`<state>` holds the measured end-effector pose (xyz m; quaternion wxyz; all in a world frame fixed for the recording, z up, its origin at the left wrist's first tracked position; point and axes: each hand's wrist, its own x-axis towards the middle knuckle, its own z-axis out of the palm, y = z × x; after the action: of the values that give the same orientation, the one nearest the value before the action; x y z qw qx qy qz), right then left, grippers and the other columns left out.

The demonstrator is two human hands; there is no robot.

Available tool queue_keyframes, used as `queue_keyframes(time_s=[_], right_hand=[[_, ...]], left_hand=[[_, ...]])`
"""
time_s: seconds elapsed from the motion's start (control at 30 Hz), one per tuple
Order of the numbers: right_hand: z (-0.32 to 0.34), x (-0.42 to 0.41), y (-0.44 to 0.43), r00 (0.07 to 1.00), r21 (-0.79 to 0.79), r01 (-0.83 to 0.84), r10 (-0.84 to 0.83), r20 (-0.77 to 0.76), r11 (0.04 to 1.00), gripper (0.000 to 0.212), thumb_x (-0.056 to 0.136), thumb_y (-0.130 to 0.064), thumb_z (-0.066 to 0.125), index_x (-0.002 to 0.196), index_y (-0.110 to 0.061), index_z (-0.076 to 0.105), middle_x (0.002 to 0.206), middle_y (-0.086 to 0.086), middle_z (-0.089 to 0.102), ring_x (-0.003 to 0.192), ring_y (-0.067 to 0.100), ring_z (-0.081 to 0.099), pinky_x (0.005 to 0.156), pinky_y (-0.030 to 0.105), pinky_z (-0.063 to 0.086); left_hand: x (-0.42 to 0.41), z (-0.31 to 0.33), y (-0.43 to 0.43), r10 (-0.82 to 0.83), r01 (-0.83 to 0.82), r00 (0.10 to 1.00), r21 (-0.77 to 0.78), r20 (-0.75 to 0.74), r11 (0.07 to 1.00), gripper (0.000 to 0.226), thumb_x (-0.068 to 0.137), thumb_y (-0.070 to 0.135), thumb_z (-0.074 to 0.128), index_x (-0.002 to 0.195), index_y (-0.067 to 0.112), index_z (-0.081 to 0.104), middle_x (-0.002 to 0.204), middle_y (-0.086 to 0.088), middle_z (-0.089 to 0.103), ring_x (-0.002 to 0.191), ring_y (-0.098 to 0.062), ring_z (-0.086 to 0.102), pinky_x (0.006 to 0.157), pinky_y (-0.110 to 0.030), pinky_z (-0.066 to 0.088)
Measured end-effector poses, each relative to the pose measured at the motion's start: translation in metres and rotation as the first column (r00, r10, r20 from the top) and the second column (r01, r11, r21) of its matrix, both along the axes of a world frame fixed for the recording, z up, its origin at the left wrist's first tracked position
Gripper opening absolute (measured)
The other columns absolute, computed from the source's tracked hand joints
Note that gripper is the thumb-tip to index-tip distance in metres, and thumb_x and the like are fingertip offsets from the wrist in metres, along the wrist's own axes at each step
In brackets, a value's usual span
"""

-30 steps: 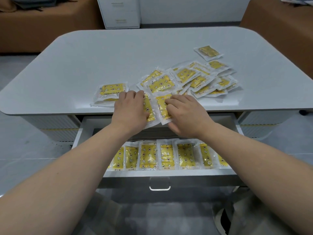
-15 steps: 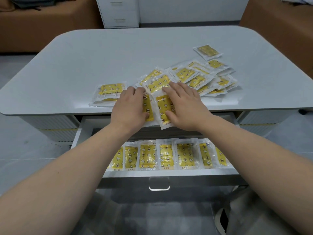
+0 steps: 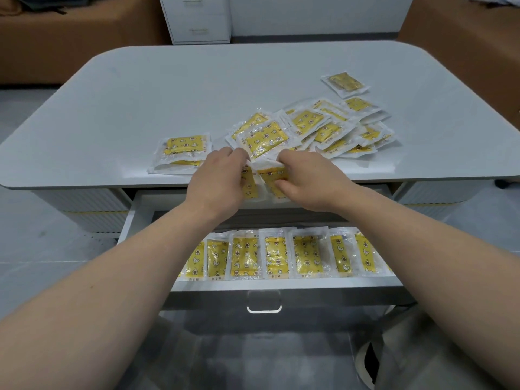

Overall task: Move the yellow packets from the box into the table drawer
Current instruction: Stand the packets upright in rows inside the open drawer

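- Soft, even overhead light; wrappers of the yellow packets (image 3: 264,139) glint just beyond the left hand (image 3: 216,178) and right hand (image 3: 306,175).
- The bench (image 3: 140,108) edges bow with wide-angle distortion.

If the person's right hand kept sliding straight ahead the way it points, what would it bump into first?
Most likely the yellow packet lying on top at the near end of the pile, just beyond it. The right hand grips a second packet at the table edge; depth is hard to judge.
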<state>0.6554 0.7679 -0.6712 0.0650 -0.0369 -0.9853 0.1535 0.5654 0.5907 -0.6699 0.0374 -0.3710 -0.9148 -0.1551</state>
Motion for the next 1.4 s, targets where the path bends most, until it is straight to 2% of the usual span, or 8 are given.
queue_keyframes(time_s=[0.27,0.5,0.67,0.77,0.9,1.1,1.23,1.4], right_hand=[[0.014,0.010,0.003,0.893,-0.156,-0.002,0.072,0.443,0.988,0.030,0.079,-0.022,0.079,0.101,-0.022,0.059,0.094,-0.005,0.065,0.084,0.015,0.063,0.069,0.032,0.051],[-0.023,0.016,0.014,0.725,-0.324,0.218,0.070,0.685,0.921,0.027,0.083,-0.010,0.081,0.103,-0.014,0.064,0.098,0.007,0.074,0.085,0.024,0.075,0.065,0.030,0.061],[-0.056,0.017,0.005,0.713,-0.360,0.285,0.054,0.699,0.889,0.027,0.084,-0.008,0.080,0.106,-0.011,0.064,0.101,0.006,0.073,0.085,0.020,0.074,0.059,0.022,0.057],[-0.070,0.017,-0.004,0.734,-0.218,0.174,0.021,0.679,0.960,0.040,0.085,-0.020,0.080,0.120,-0.015,0.060,0.103,-0.001,0.066,0.081,0.017,0.071,0.057,0.023,0.055],[-0.079,0.018,-0.008,0.769,0.139,0.003,-0.091,0.632,0.990,0.056,0.081,-0.047,0.076,0.126,-0.022,0.055,0.121,0.001,0.058,0.096,0.022,0.057,0.081,0.036,0.054],[-0.077,0.019,-0.010,0.779,0.176,0.022,-0.127,0.615,0.984,0.072,0.078,-0.050,0.078,0.134,-0.024,0.041,0.129,0.007,0.046,0.103,0.029,0.060,0.077,0.037,0.053],[-0.067,0.018,-0.011,0.788,0.192,-0.004,-0.115,0.605,0.981,0.067,0.078,-0.044,0.080,0.132,-0.024,0.045,0.125,0.007,0.048,0.095,0.027,0.058,0.076,0.039,0.055],[-0.050,0.015,-0.007,0.807,0.196,-0.042,-0.083,0.585,0.980,0.033,0.088,-0.026,0.066,0.119,-0.022,0.054,0.112,0.004,0.052,0.091,0.025,0.056,0.078,0.040,0.056]], left_hand=[[0.004,0.006,0.000,-0.073,0.091,0.991,-0.170,0.109,0.981,0.015,0.086,0.012,0.065,0.098,0.019,0.059,0.094,-0.002,0.061,0.087,-0.025,0.058,0.071,-0.043,0.054],[0.009,0.003,-0.002,-0.035,0.118,0.963,-0.305,0.266,0.945,0.019,0.086,0.013,0.068,0.094,0.028,0.059,0.094,0.003,0.061,0.083,-0.020,0.061,0.069,-0.036,0.057],[0.003,-0.001,-0.008,-0.007,0.128,0.941,-0.337,0.338,0.933,0.014,0.086,0.012,0.067,0.099,0.018,0.064,0.093,-0.001,0.064,0.082,-0.020,0.061,0.067,-0.034,0.052],[0.001,-0.006,-0.009,-0.003,0.152,0.921,-0.351,0.390,0.924,0.014,0.088,0.014,0.069,0.100,0.011,0.063,0.097,-0.006,0.065,0.088,-0.026,0.063,0.070,-0.038,0.052],[-0.001,-0.014,-0.005,-0.035,0.209,0.899,-0.358,0.437,0.910,0.016,0.090,0.023,0.072,0.097,0.015,0.061,0.096,0.001,0.062,0.089,-0.022,0.060,0.069,-0.031,0.046],[0.001,-0.026,0.003,-0.064,0.281,0.866,-0.377,0.495,0.882,0.028,0.091,0.029,0.072,0.115,0.020,0.060,0.105,0.005,0.054,0.095,-0.018,0.050,0.078,-0.030,0.039],[0.003,-0.033,0.008,-0.035,0.275,0.846,-0.378,0.533,0.884,0.024,0.090,0.028,0.073,0.111,0.023,0.061,0.109,0.004,0.063,0.097,-0.017,0.058,0.078,-0.029,0.043],[0.009,-0.044,0.012,0.000,0.256,0.819,-0.365,0.574,0.895,0.034,0.088,0.026,0.075,0.119,0.019,0.061,0.112,0.002,0.065,0.099,-0.020,0.061,0.084,-0.032,0.050]])
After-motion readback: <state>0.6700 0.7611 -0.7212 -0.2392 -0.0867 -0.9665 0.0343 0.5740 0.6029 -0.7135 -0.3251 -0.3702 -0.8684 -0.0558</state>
